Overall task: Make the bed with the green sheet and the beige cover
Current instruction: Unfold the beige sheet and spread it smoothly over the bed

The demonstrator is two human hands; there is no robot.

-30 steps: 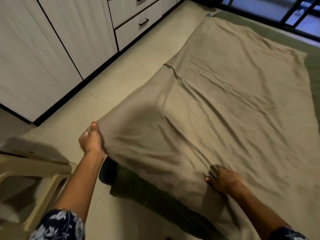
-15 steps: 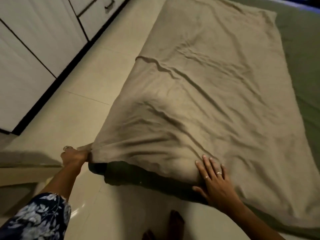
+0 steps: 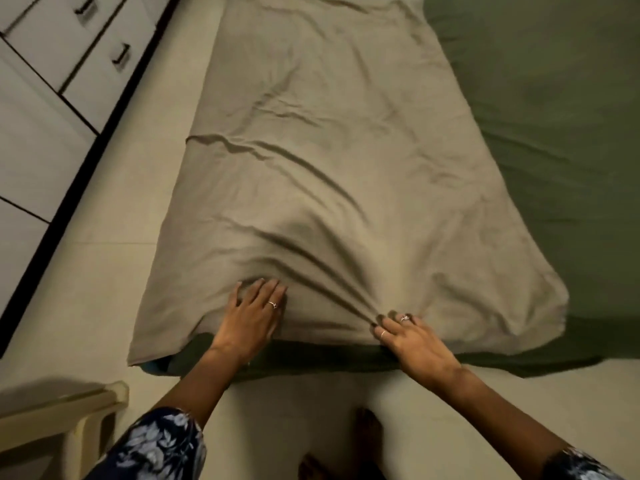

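The beige cover (image 3: 332, 174) lies lengthwise over the left part of the green sheet (image 3: 554, 133), which shows bare along the whole right side and as a dark strip under the cover's near edge. The cover's left edge hangs over the side of the bed toward the pale tiled floor (image 3: 114, 258), and its near left corner sticks out past the bed's corner. Its right edge runs diagonally across the sheet, ending in a rounded near right corner.

The left hand (image 3: 251, 317) rests flat on the cover near the near edge, fingers spread and straight, holding nothing. The right hand (image 3: 412, 341) sits just inside the same edge, its fingertips bunching a gather of cover fabric so that creases fan away from them toward the middle.

A white cabinet (image 3: 45, 109) with 2 dark drawer handles lines the far left, leaving a floor aisle beside the bed. A cream plastic chair (image 3: 59, 420) stands at the lower left, near the bed's corner. Bare feet (image 3: 367, 441) stand on the floor at the bed's near end.
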